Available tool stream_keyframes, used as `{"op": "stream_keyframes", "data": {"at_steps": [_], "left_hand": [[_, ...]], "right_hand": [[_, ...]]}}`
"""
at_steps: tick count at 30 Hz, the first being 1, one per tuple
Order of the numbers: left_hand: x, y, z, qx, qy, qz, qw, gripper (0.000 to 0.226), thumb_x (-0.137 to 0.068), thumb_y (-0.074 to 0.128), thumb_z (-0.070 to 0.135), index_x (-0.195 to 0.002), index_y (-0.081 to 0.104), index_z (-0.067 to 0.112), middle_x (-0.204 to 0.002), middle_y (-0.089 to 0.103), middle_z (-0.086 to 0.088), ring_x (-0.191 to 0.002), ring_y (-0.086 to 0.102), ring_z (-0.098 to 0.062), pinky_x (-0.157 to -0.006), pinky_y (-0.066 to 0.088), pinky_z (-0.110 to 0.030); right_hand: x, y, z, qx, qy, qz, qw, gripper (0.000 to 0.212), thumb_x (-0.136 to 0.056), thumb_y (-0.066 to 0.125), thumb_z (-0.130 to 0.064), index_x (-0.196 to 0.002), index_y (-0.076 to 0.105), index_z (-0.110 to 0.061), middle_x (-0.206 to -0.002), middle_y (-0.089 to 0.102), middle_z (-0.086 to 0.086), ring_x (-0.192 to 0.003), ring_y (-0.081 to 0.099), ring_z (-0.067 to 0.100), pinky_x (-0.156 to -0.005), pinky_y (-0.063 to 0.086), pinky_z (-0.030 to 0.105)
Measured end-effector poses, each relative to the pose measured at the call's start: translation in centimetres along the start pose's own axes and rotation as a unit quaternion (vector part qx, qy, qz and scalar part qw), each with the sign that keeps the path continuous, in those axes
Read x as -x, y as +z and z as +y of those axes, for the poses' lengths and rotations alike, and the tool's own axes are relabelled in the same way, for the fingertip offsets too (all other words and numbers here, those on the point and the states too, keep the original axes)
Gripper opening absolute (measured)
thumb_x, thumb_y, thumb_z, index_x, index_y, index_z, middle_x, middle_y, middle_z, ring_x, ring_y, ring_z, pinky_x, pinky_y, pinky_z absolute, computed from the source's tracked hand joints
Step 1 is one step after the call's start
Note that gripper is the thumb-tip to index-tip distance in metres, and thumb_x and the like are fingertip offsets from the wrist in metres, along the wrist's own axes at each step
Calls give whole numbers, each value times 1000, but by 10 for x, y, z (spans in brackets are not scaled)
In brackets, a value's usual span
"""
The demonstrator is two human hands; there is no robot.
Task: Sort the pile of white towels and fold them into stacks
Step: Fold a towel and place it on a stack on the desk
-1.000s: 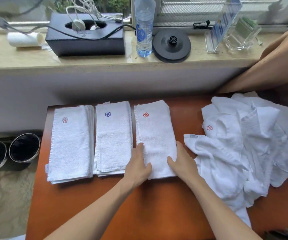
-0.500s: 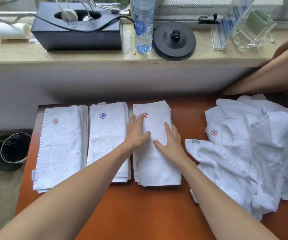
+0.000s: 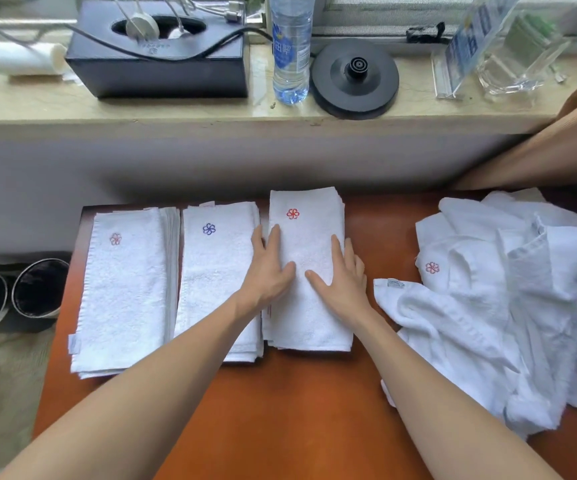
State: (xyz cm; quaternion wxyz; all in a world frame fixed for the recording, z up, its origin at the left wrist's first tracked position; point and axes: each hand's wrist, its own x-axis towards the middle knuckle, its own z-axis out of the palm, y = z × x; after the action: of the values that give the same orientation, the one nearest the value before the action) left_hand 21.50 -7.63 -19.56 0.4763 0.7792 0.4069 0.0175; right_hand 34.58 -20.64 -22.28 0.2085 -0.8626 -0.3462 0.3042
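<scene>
Soft daylight from the window (image 3: 384, 15) above; dim shadow beneath the sill (image 3: 210, 116); wide-angle bending and slight blur at edges.

Hotel room: logo towels (image 3: 217, 278), kettle base (image 3: 355, 81), tissue box (image 3: 157, 72).

White towel stacks (image 3: 124, 306) bear pink, blue and red flower marks (image 3: 209, 229) on an orange-brown table (image 3: 280, 410).
</scene>
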Motion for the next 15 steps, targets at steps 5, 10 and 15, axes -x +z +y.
{"op": "stream_keyframes", "data": {"at_steps": [5,10,15], "left_hand": [[64,20,-21,-63,14,-27,998,72,-100,55,20,-162,18,13,-169,-13,-7,-159,-1,-25,-127,16,-36],[112,36,-15,-136,40,-27,990,70,-100,53,16,-162,22,9,-170,-7,-17,-159,-4,-28,-129,10,-39],[174,39,2,-238,60,-39,969,68,-101,54,25,-161,25,10,-170,4,-18,-158,2,-33,-128,9,-45]], "right_hand": [[70,12,17,43,-15,-9,999,86,-100,52,-57,-164,-1,-37,-173,-9,-4,-155,3,25,-123,15,46],[120,4,35,85,-34,-45,995,84,-102,52,-51,-166,2,-30,-173,-8,1,-158,0,24,-127,12,47],[178,-12,30,102,-49,-50,992,79,-104,50,-48,-166,7,-24,-174,-5,3,-160,0,25,-127,8,44]]}}
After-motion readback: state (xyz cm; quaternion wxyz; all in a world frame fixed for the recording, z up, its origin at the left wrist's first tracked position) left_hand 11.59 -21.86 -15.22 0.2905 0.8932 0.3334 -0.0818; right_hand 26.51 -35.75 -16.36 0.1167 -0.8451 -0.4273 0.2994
